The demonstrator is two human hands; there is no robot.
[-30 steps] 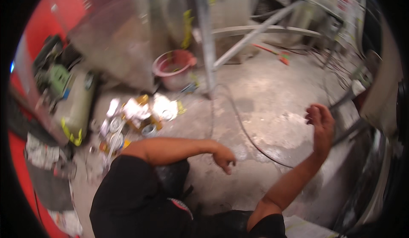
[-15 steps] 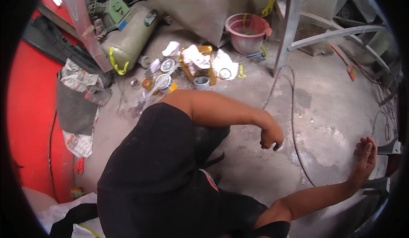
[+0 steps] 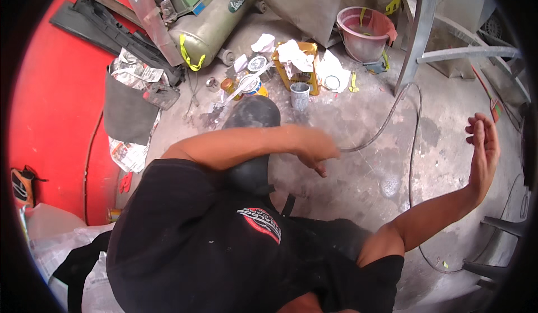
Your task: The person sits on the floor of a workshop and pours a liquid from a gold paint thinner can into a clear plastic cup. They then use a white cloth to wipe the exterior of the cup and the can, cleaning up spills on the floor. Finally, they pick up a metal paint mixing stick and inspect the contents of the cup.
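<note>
My left hand (image 3: 315, 147) hangs over the concrete floor (image 3: 358, 184) in front of my bent left knee (image 3: 252, 114), its fingers smeared by motion. I cannot make out anything in it. Out to the right, my right hand (image 3: 485, 153) is raised with fingers stretched upward and holds nothing visible. Beyond my left hand stand a grey-smeared cup (image 3: 300, 96), a gold square tin (image 3: 310, 80) topped with crumpled white paper (image 3: 295, 58), and an open can with a yellow and blue side (image 3: 250, 84). A pale stick (image 3: 234, 94) lies across that can.
A green air compressor (image 3: 210, 30) stands at the back left, a reddish bucket (image 3: 364, 38) at the back right. A dark hose (image 3: 413, 161) loops over the floor by a grey metal stand (image 3: 417, 38). Newspaper (image 3: 128, 153) lies by the red surface (image 3: 61, 139) at left.
My left hand has swung left, away from my right hand, and blurs. My right hand has risen farther up the picture. The view has shifted, so the background sits farther right.
</note>
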